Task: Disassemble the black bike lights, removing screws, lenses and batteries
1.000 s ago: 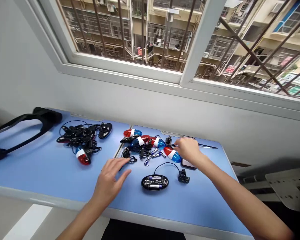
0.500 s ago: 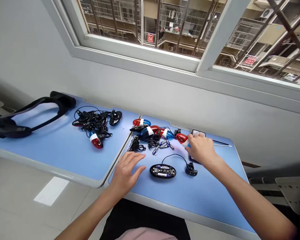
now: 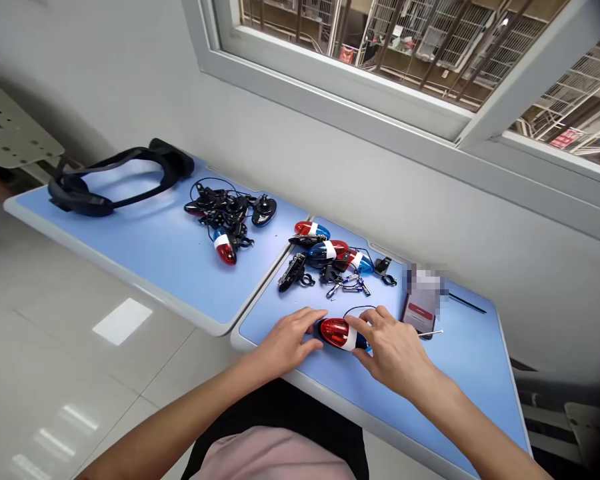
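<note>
An oval bicycle light (image 3: 337, 333) with a red, white and blue lens sits near the front of the right table. My left hand (image 3: 293, 341) grips its left end between thumb and fingers. On the right end, my right hand (image 3: 393, 343) has its thumb and fingers on the lens. The lens lies over the black base, hiding the batteries inside. A thin metal rod (image 3: 431, 333) juts out from behind my right hand; its other end is hidden. Behind the light runs a black cable (image 3: 359, 308), partly covered by my right hand.
Loose batteries (image 3: 351, 283), a black clamp mount (image 3: 386, 272) and more coloured lights (image 3: 325, 251) lie farther back. A phone (image 3: 421, 297) and a dark stick (image 3: 467, 303) are on the right. The left table holds a pile of black lights (image 3: 225, 213) and a black headset (image 3: 87, 203).
My right hand has brought the red, white and blue lens from the back right onto the open black base. My left hand has closed in on the base's left end. The view has shifted.
</note>
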`<state>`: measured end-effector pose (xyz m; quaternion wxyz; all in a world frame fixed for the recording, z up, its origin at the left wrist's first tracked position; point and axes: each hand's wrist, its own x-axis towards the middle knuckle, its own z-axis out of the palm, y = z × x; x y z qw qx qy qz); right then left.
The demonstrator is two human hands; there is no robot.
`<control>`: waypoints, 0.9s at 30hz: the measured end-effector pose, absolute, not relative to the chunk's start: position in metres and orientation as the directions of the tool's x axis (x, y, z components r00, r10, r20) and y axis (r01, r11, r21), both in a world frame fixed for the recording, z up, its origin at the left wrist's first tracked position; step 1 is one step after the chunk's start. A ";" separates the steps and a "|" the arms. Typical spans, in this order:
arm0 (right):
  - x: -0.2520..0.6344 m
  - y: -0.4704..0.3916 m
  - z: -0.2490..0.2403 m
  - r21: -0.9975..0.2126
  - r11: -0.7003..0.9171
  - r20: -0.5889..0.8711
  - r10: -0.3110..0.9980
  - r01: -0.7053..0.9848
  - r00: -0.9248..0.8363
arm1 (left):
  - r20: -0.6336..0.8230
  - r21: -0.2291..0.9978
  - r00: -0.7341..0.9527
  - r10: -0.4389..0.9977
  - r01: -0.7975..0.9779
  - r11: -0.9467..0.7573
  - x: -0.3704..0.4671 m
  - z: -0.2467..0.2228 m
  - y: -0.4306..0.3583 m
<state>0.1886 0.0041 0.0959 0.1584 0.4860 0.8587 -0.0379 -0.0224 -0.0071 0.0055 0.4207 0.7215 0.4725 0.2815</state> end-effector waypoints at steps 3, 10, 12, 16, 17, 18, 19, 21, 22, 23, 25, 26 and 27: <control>0.188 0.006 0.094 0.094 0.527 -0.307 0.823 0.845 -0.479 | 0.028 0.892 0.389 0.921 0.406 -0.199 -0.018 0.001 -0.007; 0.189 0.002 0.087 0.092 0.532 -0.281 0.825 0.842 -0.491 | 0.017 0.958 0.349 0.937 0.262 -0.115 -0.013 -0.008 -0.006; 0.188 0.000 0.085 0.109 0.527 -0.274 0.831 0.843 -0.484 | -0.006 0.973 0.343 0.939 0.218 -0.073 -0.013 -0.008 -0.006; 0.187 0.000 0.082 0.121 0.518 -0.265 0.839 0.847 -0.475 | -0.068 0.993 0.366 0.928 0.113 0.029 -0.012 -0.006 -0.006; 0.188 0.000 0.081 0.111 0.521 -0.261 0.837 0.846 -0.481 | -0.078 0.994 0.364 0.928 0.095 0.047 -0.012 -0.006 -0.006; 0.188 0.000 0.079 0.098 0.524 -0.255 0.835 0.846 -0.488 | -0.085 0.995 0.355 0.931 0.083 0.059 -0.012 -0.006 -0.006; 0.189 -0.001 0.078 0.085 0.526 -0.248 0.834 0.846 -0.494 | -0.090 0.995 0.342 0.935 0.074 0.068 -0.011 -0.006 -0.006; 0.189 -0.003 0.076 0.068 0.519 -0.228 0.839 0.852 -0.493 | -0.100 0.995 0.316 0.943 0.061 0.085 -0.010 -0.007 -0.006; 0.189 -0.005 0.075 0.063 0.514 -0.219 0.844 0.856 -0.490 | -0.107 0.994 0.308 0.945 0.056 0.094 -0.010 -0.007 -0.006; 0.188 -0.006 0.074 0.061 0.509 -0.210 0.848 0.859 -0.487 | -0.114 0.993 0.303 0.946 0.052 0.103 -0.010 -0.007 -0.006; 0.187 -0.008 0.075 0.050 0.498 -0.201 0.854 0.866 -0.480 | -0.121 0.993 0.300 0.946 0.036 0.116 -0.009 -0.007 -0.005; 0.186 -0.008 0.076 0.033 0.485 -0.200 0.860 0.874 -0.469 | -0.122 0.992 0.301 0.946 0.013 0.124 -0.009 -0.008 -0.005; 0.186 -0.008 0.077 0.007 0.462 -0.202 0.869 0.887 -0.452 | -0.126 0.990 0.303 0.945 -0.021 0.138 -0.009 -0.008 -0.005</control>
